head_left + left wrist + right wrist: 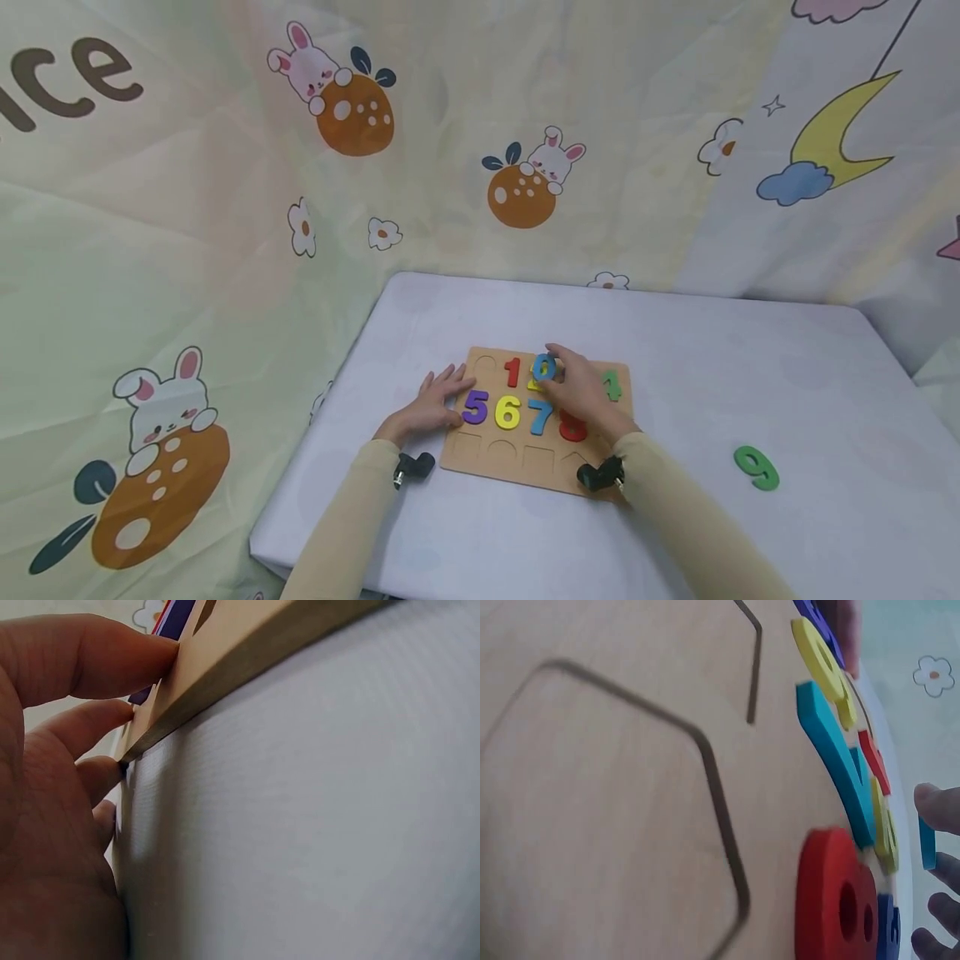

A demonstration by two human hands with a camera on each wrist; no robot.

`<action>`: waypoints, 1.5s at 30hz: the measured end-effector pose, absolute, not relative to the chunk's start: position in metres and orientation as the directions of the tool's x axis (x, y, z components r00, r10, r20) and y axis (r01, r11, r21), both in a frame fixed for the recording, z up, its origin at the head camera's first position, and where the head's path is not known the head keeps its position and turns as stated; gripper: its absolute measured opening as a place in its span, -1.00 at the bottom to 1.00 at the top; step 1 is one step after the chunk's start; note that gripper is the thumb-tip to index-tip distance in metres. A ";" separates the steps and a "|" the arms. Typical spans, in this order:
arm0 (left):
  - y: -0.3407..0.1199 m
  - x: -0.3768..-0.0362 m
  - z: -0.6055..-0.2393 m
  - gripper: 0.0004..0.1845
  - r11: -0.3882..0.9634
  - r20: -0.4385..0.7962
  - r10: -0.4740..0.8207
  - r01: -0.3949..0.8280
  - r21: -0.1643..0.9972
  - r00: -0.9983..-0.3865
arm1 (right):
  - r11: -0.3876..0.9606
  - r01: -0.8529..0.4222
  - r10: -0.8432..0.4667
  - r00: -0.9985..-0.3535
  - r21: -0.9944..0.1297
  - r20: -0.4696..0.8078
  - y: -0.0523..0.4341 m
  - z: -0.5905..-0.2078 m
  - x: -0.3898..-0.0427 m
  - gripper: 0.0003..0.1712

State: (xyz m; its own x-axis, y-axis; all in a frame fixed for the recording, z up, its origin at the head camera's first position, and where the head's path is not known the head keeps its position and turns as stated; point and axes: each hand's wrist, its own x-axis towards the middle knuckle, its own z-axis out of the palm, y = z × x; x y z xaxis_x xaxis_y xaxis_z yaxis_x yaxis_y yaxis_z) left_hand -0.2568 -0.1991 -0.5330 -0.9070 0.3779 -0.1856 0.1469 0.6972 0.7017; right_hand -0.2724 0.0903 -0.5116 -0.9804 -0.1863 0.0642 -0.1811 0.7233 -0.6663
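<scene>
A wooden number puzzle board (517, 475) lies on the table. My right hand (583, 390) pinches a blue number 0 (543, 367) between thumb and fingers, raised above the board over a yellow 2 (883, 825). In the right wrist view the blue 0 (928, 844) shows edge-on, apart from the board. My left hand (431, 404) rests at the board's left edge, fingers extended; in the left wrist view its thumb and fingertips touch the board (217, 660). On the board sit a red 1 (512, 372), purple 5 (476, 407), yellow 6 (507, 412), blue 7 (540, 417), red 8 (573, 427) and green 4 (612, 385).
A green 9 (757, 467) lies on the white-covered table (705, 358), right of the board. A dark blue number (889, 922) stands past the red 8 in the right wrist view. The board's front row has several bare shape recesses. A printed cloth wall (450, 125) rises behind.
</scene>
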 end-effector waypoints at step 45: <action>-0.202 -0.259 -0.538 -0.16 0.700 -0.178 0.388 0.163 0.695 -0.904 | 0.748 -0.327 -0.341 -0.936 -0.578 0.089 0.027 -0.517 -0.289 -0.18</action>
